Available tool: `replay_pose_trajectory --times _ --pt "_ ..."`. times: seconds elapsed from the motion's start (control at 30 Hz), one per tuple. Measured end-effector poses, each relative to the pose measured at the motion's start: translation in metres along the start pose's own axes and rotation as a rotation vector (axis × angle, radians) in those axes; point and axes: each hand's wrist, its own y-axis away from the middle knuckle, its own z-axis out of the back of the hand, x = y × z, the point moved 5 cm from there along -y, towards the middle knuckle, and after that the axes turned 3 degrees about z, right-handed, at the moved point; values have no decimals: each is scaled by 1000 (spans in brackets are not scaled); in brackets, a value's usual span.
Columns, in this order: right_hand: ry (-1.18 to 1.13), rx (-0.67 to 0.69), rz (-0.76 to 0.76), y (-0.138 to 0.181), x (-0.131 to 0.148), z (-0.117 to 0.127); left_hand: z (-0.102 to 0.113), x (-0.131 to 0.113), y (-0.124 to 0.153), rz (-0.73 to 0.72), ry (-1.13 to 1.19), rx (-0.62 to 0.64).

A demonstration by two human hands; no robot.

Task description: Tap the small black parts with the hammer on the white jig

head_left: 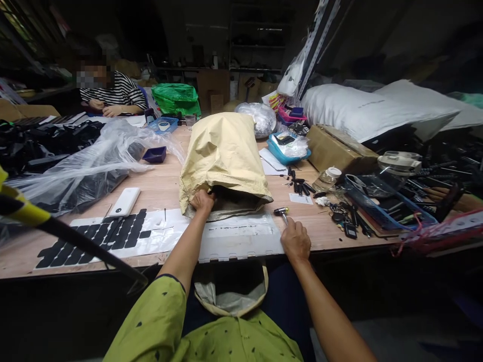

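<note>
Sack [226, 151] lies ahead — left hand [203, 200] clutching its mouth's left edge, right hand [296, 239] near it, closed round a hammer [281, 211].

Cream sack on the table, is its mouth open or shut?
Open: the cream sack gapes at its near end, showing a dark interior, with the left hand at the opening's edge.

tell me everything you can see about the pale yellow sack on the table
The pale yellow sack looks like creased, woven material, with a darker, greyish inside showing at its mouth. It lies bulging on the table, its mouth gaping toward the camera, front edge over a white sheet. The left hand touches the mouth's left side. Contents are too dark to make out.
</note>
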Motion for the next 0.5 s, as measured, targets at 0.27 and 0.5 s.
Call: replay_pose_trajectory --times 0.27,0.5 --pt "33 -10 1 0 3 3 16 15 9 37 48 52" --pt "20 18 -18 -2 4 2 -5 24 80 -543 -22 214"
